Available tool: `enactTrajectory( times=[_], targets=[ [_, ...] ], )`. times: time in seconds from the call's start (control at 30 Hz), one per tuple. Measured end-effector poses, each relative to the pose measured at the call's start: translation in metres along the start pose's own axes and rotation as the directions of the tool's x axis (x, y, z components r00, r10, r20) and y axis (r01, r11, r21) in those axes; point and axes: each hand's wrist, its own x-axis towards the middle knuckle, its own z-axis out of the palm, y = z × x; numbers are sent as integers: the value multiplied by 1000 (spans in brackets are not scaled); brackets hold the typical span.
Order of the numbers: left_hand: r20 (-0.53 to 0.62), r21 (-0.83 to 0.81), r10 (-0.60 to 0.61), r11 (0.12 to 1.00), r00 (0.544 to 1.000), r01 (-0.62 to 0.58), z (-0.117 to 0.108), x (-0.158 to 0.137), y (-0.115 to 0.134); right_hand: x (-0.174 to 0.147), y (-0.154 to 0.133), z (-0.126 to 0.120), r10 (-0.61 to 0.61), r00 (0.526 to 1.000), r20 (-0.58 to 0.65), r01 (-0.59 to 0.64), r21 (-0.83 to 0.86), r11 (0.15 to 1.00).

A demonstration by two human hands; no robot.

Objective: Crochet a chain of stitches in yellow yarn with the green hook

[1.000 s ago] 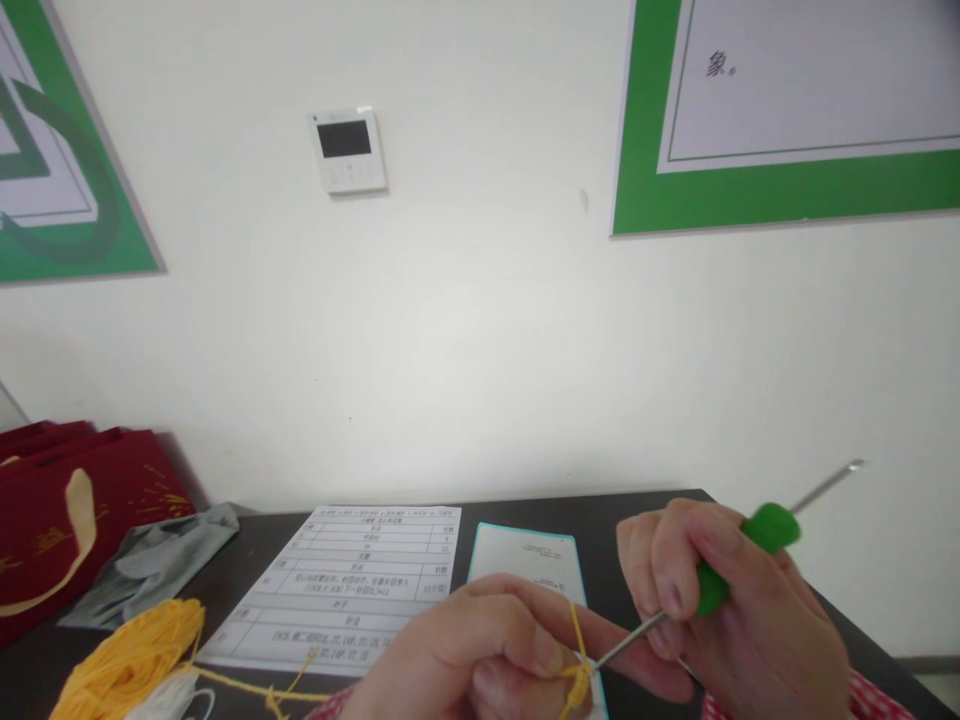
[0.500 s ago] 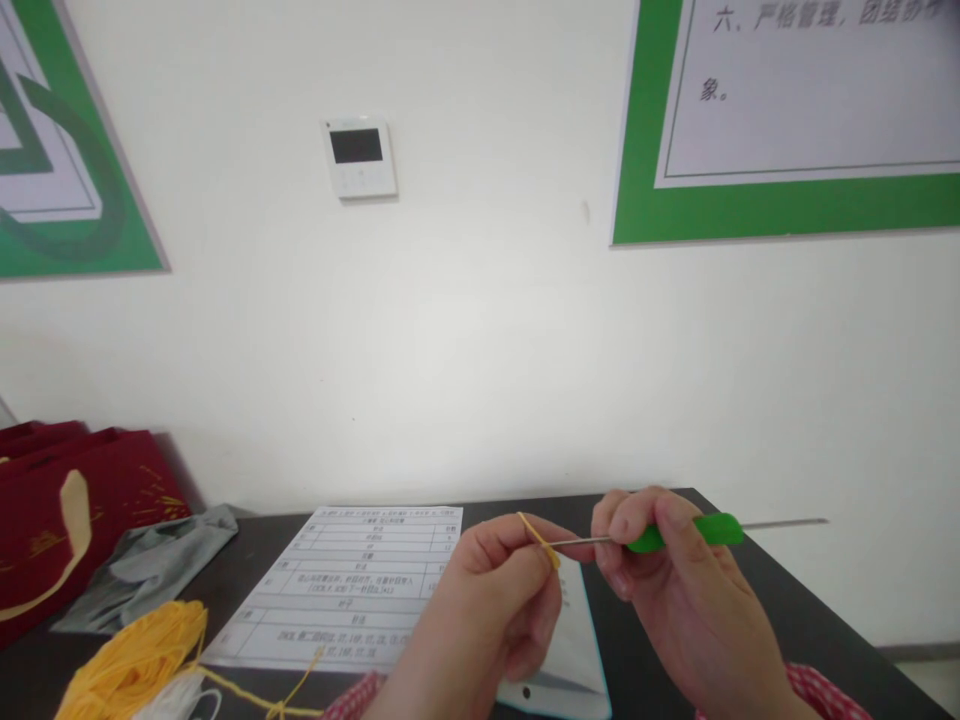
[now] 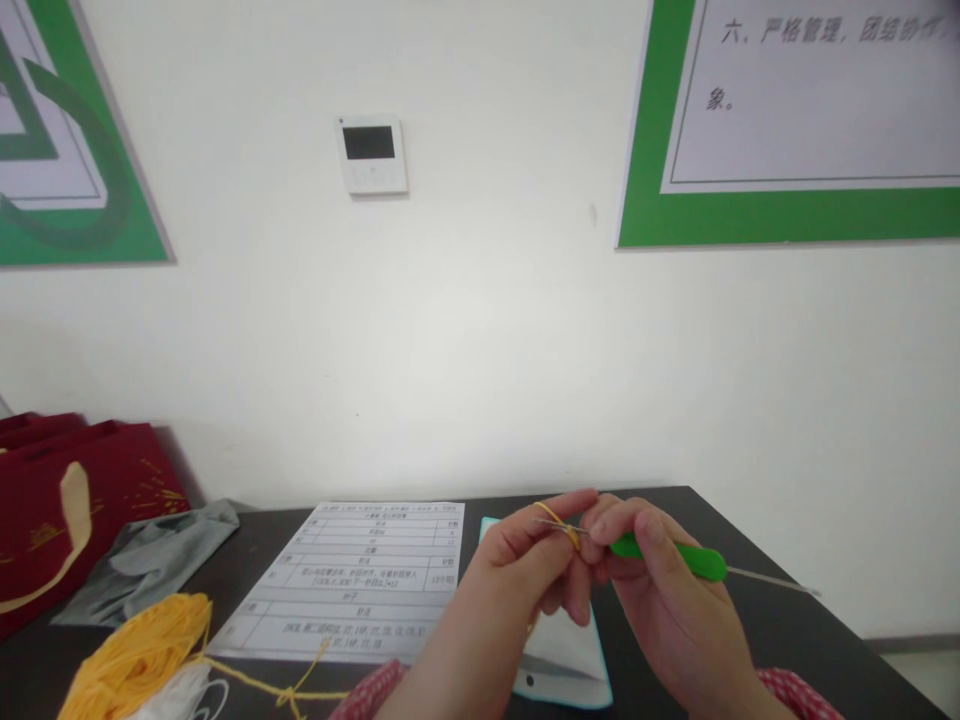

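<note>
My left hand (image 3: 525, 570) pinches a small piece of yellow yarn work (image 3: 573, 538) between thumb and fingers, with a strand running over the raised index finger. In my right hand (image 3: 667, 590) is a crochet hook (image 3: 705, 562) with a green grip and a metal shaft showing at both ends. Its left tip passes by the yarn at the left fingertips; whether it goes through a loop is too small to tell. The yellow yarn ball (image 3: 142, 655) lies at the lower left, and its strand with a loose knot (image 3: 289, 693) runs toward my left sleeve.
A printed sheet (image 3: 337, 590) lies on the dark table (image 3: 780, 600). A white, blue-edged packet (image 3: 562, 665) is partly under my hands. White yarn (image 3: 176, 695), a grey cloth (image 3: 150, 560) and red bags (image 3: 82, 510) are at left. The wall (image 3: 487, 350) stands close behind.
My hands have come closer together. The crochet hook has moved left past the yarn and now slopes down to the right. The left index finger has lifted.
</note>
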Motion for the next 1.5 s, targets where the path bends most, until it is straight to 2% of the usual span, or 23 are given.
enactTrajectory(
  times=[0.23,0.33,0.43,0.57,0.73,0.87,1.0,1.17,1.3,1.5],
  targets=[
    [95,-127,-144,980,985,156,-5,16,-32,-19,33,-42,-70,993,-93,52,-184,982],
    [100,-152,-187,968,977,200,-12,14,-44,-30,41,-52,-21,995,-100,-4,-237,972],
    [84,-163,-217,960,972,229,-20,6,-51,-39,45,-51,71,994,-87,-90,-243,966],
    [66,-190,-255,946,965,263,-33,-3,-62,-46,49,-43,222,973,-62,-229,-158,960],
    [41,-210,-304,929,952,305,-41,-7,-72,-54,56,-31,423,906,-25,-421,50,906],
    [35,-182,-321,929,946,322,-42,-7,-71,-55,55,-27,496,868,-33,-488,132,863],
    [-81,-117,-298,951,951,288,-48,-6,-69,-53,53,-32,497,859,-119,-482,135,866],
    [-229,23,-202,977,952,213,-52,-6,-66,-54,54,-36,515,838,-177,-500,125,857],
    [-215,89,-176,976,961,199,-52,-5,-67,-55,57,-37,539,824,-172,-525,125,842],
    [-204,94,-167,977,964,190,-59,0,-85,-55,59,-37,578,806,-130,-565,127,816]
  ],
)
